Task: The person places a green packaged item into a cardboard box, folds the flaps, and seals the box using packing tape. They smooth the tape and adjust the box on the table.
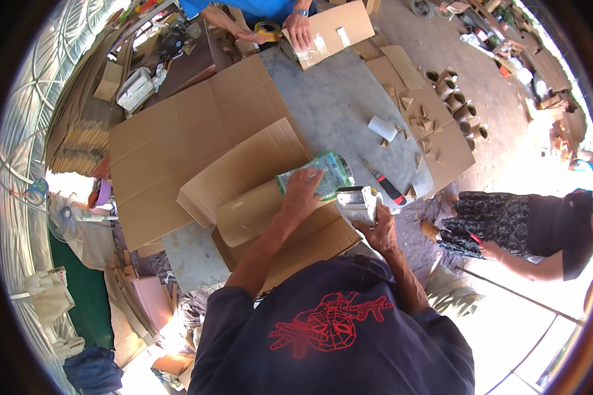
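Observation:
A cardboard tube lies across flat cardboard on the table, close to my body. My left hand rests with its fingers spread on a printed plastic sheet or bag with green edges, at the tube's right end. In my right hand is a white tape dispenser, held just right of the plastic. A knife-like tool with a red and black handle lies to the right of the dispenser. Beyond it is a white roll. Folded cardboard sheets are stacked behind the tube.
Across the table, a co-worker's hands hold a cardboard piece and a yellow tape roll. Another person stands at the right. Cardboard scraps lie along the right edge, with several tubes standing beyond.

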Available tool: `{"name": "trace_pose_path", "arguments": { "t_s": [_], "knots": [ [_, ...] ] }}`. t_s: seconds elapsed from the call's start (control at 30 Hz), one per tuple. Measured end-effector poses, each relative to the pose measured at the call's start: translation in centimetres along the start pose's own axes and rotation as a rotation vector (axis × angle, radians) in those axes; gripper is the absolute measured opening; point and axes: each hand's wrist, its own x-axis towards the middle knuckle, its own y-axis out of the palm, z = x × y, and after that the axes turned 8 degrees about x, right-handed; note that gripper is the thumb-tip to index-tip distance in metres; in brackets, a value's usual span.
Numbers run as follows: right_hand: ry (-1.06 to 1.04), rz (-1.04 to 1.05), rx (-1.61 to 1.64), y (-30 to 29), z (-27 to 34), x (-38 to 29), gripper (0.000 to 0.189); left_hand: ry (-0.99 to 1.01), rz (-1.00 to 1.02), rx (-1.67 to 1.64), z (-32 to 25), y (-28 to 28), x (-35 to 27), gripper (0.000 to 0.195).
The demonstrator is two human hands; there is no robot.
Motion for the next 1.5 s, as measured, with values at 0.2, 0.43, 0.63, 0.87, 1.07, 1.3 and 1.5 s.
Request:
{"name": "trace_pose_path", "arguments": {
  "t_s": [0.2, 0.43, 0.63, 0.87, 1.07, 1.3, 1.5],
  "knots": [
    [-0.016, 0.010, 0.004, 0.0, 0.1, 0.0, 0.041, 0.104, 0.016, 0.021, -0.8, 0.8, 0.4, 0.080],
    [-0.016, 0.004, 0.001, -0.3, 0.0, 0.1, 0.040, 0.015, -0.020, -0.018, -0.4, 0.8, 0.3, 0.087],
    [-0.005, 0.012, 0.005, -0.3, -0.3, 0.0, 0.040, 0.003, -0.025, -0.095, 0.5, 0.4, 0.9, 0.091],
    [-0.002, 0.019, 0.022, 0.0, -0.2, 0.4, 0.040, 0.009, 0.001, -0.027, -1.4, 1.1, 1.3, 0.083],
    [0.012, 0.031, -0.028, -0.1, -0.2, 0.6, 0.042, 0.019, -0.031, -0.030, -1.7, 1.2, 0.5, 0.087],
    [0.057, 0.011, 0.018, -0.4, 0.1, 0.5, 0.042, 0.005, 0.028, -0.057, -0.7, 0.7, -0.5, 0.088],
    [0.016, 0.041, 0.028, -0.5, 0.6, 1.0, 0.040, 0.058, -0.038, -0.064, -1.0, 0.1, 0.0, 0.089]
  ]
}}
